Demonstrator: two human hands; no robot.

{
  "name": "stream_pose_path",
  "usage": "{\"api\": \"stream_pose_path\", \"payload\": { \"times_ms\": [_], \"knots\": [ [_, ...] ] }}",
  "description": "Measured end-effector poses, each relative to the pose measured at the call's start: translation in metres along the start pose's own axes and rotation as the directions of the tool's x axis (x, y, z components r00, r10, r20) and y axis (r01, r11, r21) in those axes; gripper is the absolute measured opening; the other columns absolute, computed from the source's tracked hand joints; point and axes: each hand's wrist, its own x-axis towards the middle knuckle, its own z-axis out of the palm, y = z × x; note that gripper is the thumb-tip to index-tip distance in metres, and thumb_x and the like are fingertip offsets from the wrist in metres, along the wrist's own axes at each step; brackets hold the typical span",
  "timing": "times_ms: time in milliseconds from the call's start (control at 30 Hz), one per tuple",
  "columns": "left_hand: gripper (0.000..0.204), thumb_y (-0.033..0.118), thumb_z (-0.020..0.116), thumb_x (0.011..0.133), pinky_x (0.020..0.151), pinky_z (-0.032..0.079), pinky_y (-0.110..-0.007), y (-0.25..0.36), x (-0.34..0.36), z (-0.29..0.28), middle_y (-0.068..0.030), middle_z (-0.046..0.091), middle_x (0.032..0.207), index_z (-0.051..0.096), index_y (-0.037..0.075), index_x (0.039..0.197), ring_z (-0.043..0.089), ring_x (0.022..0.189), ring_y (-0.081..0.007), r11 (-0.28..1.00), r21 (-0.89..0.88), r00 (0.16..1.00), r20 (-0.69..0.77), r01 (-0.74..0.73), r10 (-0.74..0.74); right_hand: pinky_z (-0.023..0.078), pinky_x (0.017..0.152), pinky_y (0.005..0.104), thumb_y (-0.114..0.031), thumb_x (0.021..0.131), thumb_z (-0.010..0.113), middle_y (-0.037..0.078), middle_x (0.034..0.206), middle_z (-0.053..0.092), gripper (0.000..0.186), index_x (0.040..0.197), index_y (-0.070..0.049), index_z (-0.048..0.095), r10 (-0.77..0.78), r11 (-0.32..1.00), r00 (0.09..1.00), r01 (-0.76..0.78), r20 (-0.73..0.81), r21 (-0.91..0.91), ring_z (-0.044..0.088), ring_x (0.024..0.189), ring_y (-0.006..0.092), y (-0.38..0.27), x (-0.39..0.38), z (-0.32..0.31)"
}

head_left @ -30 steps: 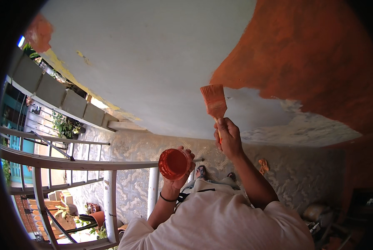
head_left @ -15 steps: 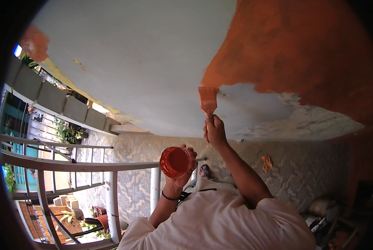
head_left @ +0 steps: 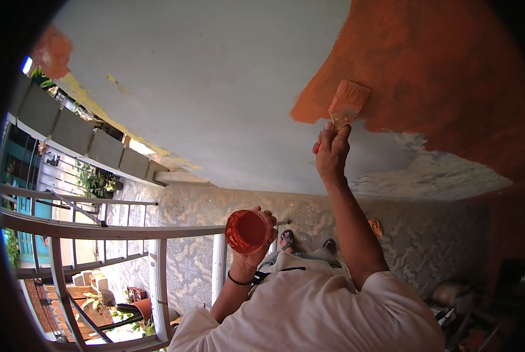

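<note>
In my right hand (head_left: pixel 333 151) is a wide paintbrush (head_left: pixel 349 101), gripped by its handle, its bristles coated in orange paint. The bristles lie over the orange-painted part (head_left: pixel 427 70) of the wall, close to its lower edge. Bare pale grey wall (head_left: pixel 215 88) spreads to the left of the orange and below it. My left hand (head_left: pixel 262 234) is wrapped around an open tub of orange-red paint (head_left: pixel 248 231), held at chest height with its mouth facing up. Paint is smeared over the tub's inner wall.
A metal ladder (head_left: pixel 110 231) stands close on my left. Below is a patterned tile floor (head_left: pixel 186 234), with an orange cloth-like thing (head_left: pixel 376 227) on it. Dark clutter (head_left: pixel 450 299) sits at the lower right. Grey blocks (head_left: pixel 72 129) line the wall's left end.
My right hand has moved up and to the right with the paintbrush, from the grey edge onto the orange area. The brush now tilts to the right. My left hand and the tub barely moved.
</note>
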Motion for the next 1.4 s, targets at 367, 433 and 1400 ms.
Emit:
{"api": "stream_pose_path", "payload": {
  "times_ms": [367,433,1400],
  "knots": [
    [0.057,0.038,0.072,0.102,0.096,0.060,-0.050,0.000,0.014,0.011,-0.0246,0.065,0.139,0.062,0.000,0.144,0.062,0.126,-0.0417,0.999,0.022,0.999,-0.015,0.042,-0.042,0.047,0.044,0.0348,-0.035,0.116,0.055,0.006,0.057,0.057,0.036,0.107,0.000,0.051,0.303,0.953,0.909,-0.281,0.286,-0.116,0.058,0.044,0.0153,0.070,-0.069,-0.030],
    [0.058,0.039,0.072,0.102,0.094,0.060,-0.049,0.000,0.020,0.007,-0.0246,0.065,0.139,0.062,0.001,0.144,0.062,0.126,-0.0417,0.997,0.046,0.997,-0.028,0.069,-0.068,0.041,0.042,0.0320,-0.036,0.116,0.054,0.004,0.060,0.055,0.037,0.102,-0.001,0.053,0.237,0.967,0.926,-0.253,0.294,0.017,0.052,0.043,0.0126,0.067,-0.082,-0.050],
    [0.054,0.036,0.070,0.103,0.106,0.057,-0.053,-0.011,0.035,0.009,-0.0207,0.064,0.145,0.063,0.004,0.146,0.058,0.137,-0.0366,0.989,0.035,0.990,-0.007,0.141,-0.141,0.033,0.042,0.0242,-0.023,0.108,0.072,0.001,0.072,0.058,0.023,0.095,-0.004,0.069,0.250,0.927,0.965,-0.261,0.074,0.271,0.047,0.047,0.0063,-0.016,-0.043,-0.129]
  ]
}}
